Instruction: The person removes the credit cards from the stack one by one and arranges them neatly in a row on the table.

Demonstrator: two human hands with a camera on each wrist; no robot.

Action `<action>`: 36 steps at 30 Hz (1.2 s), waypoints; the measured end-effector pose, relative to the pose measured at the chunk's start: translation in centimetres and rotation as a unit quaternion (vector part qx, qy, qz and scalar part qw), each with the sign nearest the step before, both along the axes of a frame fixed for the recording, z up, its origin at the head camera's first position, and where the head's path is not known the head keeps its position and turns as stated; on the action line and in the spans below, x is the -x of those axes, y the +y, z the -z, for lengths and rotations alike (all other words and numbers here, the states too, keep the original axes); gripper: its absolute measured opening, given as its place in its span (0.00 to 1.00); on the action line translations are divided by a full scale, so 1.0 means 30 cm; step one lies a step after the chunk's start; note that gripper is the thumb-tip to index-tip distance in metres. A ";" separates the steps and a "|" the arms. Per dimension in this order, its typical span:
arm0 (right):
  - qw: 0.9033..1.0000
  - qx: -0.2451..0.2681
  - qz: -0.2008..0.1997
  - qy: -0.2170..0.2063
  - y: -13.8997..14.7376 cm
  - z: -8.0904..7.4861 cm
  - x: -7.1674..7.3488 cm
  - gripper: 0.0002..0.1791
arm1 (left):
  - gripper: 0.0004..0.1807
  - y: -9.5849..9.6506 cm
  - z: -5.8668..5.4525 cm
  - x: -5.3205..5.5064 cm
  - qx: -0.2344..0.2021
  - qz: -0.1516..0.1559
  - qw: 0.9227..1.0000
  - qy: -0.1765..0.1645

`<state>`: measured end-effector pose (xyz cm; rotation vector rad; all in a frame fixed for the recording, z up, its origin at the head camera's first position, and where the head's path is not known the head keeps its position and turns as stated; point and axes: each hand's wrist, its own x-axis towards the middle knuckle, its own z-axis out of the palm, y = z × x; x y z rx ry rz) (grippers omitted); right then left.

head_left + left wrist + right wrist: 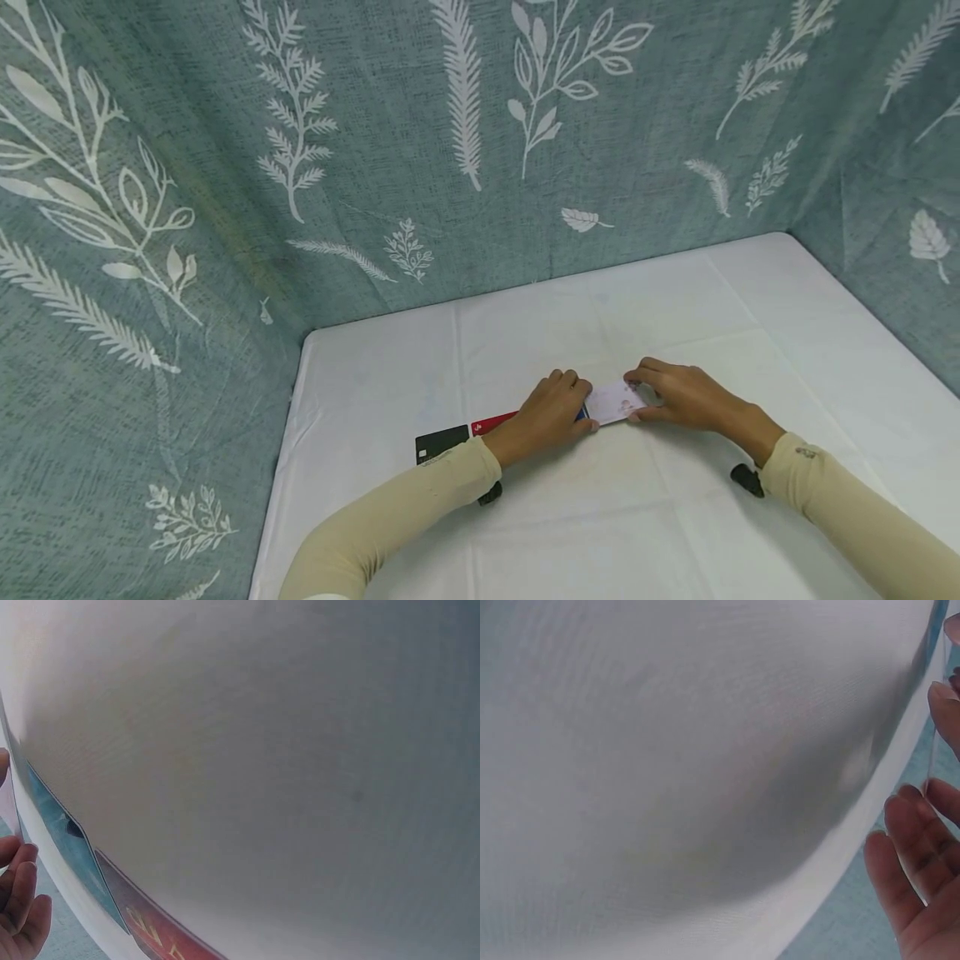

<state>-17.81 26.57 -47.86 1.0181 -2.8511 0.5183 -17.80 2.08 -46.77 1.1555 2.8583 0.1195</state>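
A pale card with a pinkish print (611, 402) is held between both hands, close over the white table. My left hand (547, 417) pinches its left end, thumb at the near edge and fingertips at the far one. At the opposite end, my right hand (681, 396) grips it between thumb and fingers. Under the left hand, a sliver of a blue card (582, 413) shows; more of this blue card (71, 836) appears in the left wrist view. Beside it lies a red card (492, 422), partly covered by the left hand. The card's thin edge (932, 761) shows in the right wrist view.
A black card with a chip (442, 442) lies left of the red one, continuing the row. White cloth covers the table (390, 367). A green leaf-patterned curtain (375, 150) stands behind and at both sides. Small dark objects (747, 481) show beneath the wrists.
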 end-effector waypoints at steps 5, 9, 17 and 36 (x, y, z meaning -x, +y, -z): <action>1.000 -0.003 -0.003 -0.002 -0.004 0.000 0.004 0.30 | 0.28 0.001 0.001 0.003 0.002 -0.005 1.000 -0.001; 1.000 -0.007 -0.003 -0.002 -0.003 0.004 0.000 0.30 | 0.28 0.006 0.004 0.005 0.009 -0.003 1.000 0.000; 1.000 -0.009 -0.001 -0.008 -0.005 -0.008 0.004 0.31 | 0.27 0.014 0.004 0.013 0.020 -0.001 1.000 0.017; 1.000 -0.014 -0.003 -0.015 0.009 -0.010 0.002 0.31 | 0.26 0.036 0.003 0.016 0.034 0.010 0.999 0.021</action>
